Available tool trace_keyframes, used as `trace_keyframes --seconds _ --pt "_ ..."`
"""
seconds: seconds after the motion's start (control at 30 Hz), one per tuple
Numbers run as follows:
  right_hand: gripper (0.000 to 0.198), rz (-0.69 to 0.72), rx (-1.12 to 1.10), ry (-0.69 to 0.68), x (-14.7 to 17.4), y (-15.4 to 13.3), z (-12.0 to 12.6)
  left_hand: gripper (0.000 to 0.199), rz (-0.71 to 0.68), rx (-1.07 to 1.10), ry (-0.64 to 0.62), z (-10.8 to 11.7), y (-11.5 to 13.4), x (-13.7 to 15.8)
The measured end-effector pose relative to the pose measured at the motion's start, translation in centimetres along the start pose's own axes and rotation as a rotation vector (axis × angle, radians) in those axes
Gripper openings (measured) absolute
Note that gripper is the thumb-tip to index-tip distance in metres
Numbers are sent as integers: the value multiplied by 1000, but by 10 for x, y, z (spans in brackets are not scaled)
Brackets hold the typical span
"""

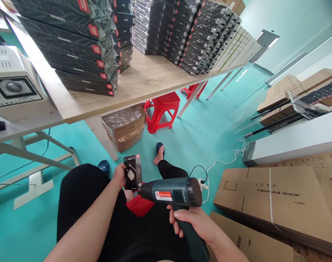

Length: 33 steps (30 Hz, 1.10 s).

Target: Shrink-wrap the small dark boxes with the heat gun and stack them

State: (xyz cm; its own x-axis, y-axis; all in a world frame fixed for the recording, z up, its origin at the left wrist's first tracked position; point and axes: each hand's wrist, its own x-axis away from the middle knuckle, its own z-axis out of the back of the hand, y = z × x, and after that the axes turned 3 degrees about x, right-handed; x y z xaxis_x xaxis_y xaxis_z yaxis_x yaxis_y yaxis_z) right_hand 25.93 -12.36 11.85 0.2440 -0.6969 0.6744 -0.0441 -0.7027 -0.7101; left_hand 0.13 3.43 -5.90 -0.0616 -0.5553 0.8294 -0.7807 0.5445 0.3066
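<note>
Head view: at the lower centre of the frame, the left hand (119, 177) is holding a small dark box (132, 173) by its left edge, fingers closed on it. The right hand (188, 222) is gripping a heat gun (170, 193) by the handle at the lower right of centre. The nozzle is pointing left, its tip lying just beside the box's lower right corner; whether it is touching cannot be determined, nor whether hot air is blowing.

Progress, as judged: one box is undergoing treatment and is not yet set down. Whether film is covering it, and how tightly, cannot be told at this size.

At the upper left, a stack of dark boxes (75, 54) is standing on the table (149, 72), with loose, crinkled film showing at the ends; these are appearing unfinished. At the upper centre, further rows of dark boxes (193, 36) are standing in shiny film; their film is seeming closer-fitting, though completion cannot be confirmed. On this evidence, a considerable quantity is probably remaining, while the exact share of finished boxes is escaping assessment.
</note>
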Motion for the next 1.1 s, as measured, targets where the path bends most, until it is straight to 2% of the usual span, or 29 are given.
trace_keyframes --seconds 0.13,0.27,0.33,0.4,0.47,0.57,0.63,0.73,0.8,0.87,0.97,1.03,1.1 --pt "32 42 -40 70 0 9 -2 17 -35 -80 -84 1 0 -1" --pt "33 -35 -49 -164 11 8 8 19 0 -150 -141 0 4 6" --pt "34 -55 -34 -207 14 5 16 29 72 -199 -231 -3 7 14" --pt "32 -43 -17 -155 10 1 24 45 210 -205 -391 -6 10 26" --pt "30 13 -20 -45 -1 -7 29 62 344 -162 -555 -8 11 38" --pt "26 140 -95 138 -28 -23 26 70 386 -72 -692 -9 11 48" --pt "25 202 -176 187 -46 -35 18 66 364 -46 -696 -7 11 47" --pt "26 257 -186 107 -58 -52 2 58 353 -67 -637 -3 12 38" --pt "26 230 -76 -24 -53 -60 -7 50 321 -76 -561 -1 15 32" --pt "21 142 133 -202 -40 -66 -12 41 263 -60 -494 1 16 28" --pt "12 28 431 -410 -20 -71 -13 42 252 -36 -461 -1 16 29" --pt "13 29 446 -416 -16 -72 -15 42 262 -38 -425 -5 15 33" --pt "17 81 299 -313 -21 -72 -18 37 199 -53 -323 -10 13 37"
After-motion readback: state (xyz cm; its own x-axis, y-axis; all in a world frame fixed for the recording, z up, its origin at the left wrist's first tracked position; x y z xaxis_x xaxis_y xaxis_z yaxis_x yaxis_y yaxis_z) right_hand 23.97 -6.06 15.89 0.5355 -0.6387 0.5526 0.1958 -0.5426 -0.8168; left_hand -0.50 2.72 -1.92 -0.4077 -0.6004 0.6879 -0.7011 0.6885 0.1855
